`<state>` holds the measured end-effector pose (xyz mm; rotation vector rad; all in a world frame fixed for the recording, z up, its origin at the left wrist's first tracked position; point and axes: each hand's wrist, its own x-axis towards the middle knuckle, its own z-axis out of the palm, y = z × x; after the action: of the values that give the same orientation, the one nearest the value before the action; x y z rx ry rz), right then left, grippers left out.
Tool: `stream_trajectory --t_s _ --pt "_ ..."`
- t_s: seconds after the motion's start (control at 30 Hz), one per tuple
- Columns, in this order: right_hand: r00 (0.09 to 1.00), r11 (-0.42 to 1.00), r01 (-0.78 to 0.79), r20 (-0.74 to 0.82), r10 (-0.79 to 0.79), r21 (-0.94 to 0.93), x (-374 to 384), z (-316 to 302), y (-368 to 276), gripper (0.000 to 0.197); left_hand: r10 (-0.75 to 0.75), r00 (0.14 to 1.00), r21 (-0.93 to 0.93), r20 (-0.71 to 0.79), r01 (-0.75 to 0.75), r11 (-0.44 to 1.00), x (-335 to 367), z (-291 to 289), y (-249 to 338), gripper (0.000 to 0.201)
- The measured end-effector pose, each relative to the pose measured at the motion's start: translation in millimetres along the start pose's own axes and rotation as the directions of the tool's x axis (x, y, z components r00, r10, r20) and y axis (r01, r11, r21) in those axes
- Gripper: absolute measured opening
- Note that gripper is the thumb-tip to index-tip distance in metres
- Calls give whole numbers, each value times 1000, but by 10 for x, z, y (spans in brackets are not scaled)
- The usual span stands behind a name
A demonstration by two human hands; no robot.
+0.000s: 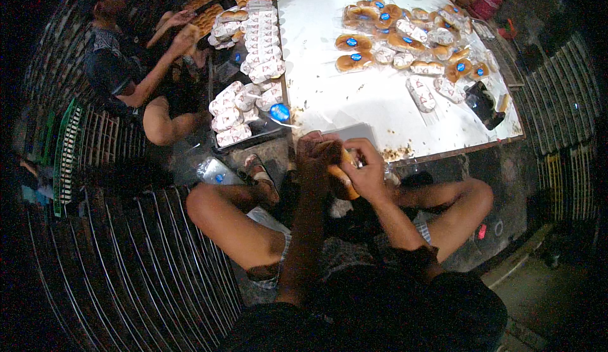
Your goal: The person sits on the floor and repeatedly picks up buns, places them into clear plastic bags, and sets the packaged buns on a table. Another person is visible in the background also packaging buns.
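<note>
A golden-brown bread bun [345, 186] is held between my two hands in front of my lap, close to the near edge of the white table. My left hand [318, 149] is closed round its left side, partly in shadow. On the other side, the thumb and fingers of my right hand [368, 167] grip the bun. Just beyond my hands, a stack of clear plastic bags [356, 132] appears to lie at the table's edge. To the left of it is a round blue label [279, 113].
Bagged buns [354, 61] with blue labels and white printed wrappers crowd the white table's [323, 10] far right. A dark tray [247, 142] of wrapped buns stands left. A co-worker [120, 61] sits beyond it, handling bread. Metal racks [139, 244] flank both sides.
</note>
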<state>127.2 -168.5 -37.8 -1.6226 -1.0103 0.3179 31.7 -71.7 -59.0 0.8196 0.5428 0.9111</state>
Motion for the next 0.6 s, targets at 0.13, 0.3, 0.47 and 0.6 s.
stream_trajectory --t_s 0.13,0.3,0.47,0.6 --pt "957 942 -283 -4 289 183 -71 40 88 26 -68 993 -64 93 74 995 13 31 68 32" --pt "989 1000 19 149 -17 -8 -39 10 -12 41 51 999 39 6 -51 998 152 -429 -409 32" --pt "883 987 -43 456 109 -152 -26 -21 -221 53 26 992 -209 -121 -51 977 114 -462 -204 33" --pt "922 975 58 387 29 -213 -76 56 -99 49 -50 992 -27 -113 47 999 111 -448 -6 34"
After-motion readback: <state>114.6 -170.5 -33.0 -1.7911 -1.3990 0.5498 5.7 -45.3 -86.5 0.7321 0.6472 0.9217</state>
